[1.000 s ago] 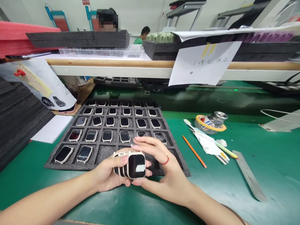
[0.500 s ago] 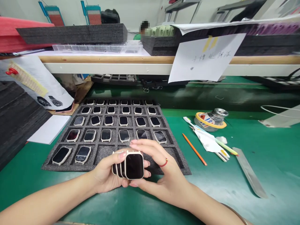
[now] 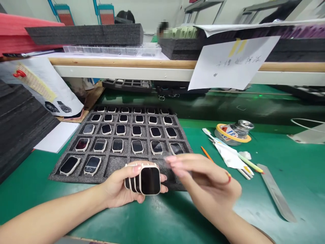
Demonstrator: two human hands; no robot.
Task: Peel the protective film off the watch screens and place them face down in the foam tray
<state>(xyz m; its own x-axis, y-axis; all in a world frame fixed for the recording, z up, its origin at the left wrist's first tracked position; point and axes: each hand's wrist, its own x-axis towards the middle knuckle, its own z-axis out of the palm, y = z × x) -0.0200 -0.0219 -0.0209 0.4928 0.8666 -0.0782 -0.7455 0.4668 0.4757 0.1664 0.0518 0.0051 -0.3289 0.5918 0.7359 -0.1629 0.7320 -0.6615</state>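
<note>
In my left hand is an overlapping stack of smartwatches without straps, with pale frames and dark screens. The front one faces me upright, and my thumb lies over the ones behind. To the right, my right hand is raised with its fingers closed together, slightly smeared by motion. Something faint and see-through may be at its fingertips; I cannot make it out. Behind both hands lies a dark foam tray with more watches like these, such as the watch in the front row.
On the right of the green bench lie a tape roll with a glass bottle, a toothbrush and white wipes, an orange stick and a metal blade. White papers lie left. A shelf crosses above; a person is partly visible beyond.
My right hand has moved right, away from the stack of watches, and its fingers have come together. My left hand still holds the stack. The whole view has shifted slightly.
</note>
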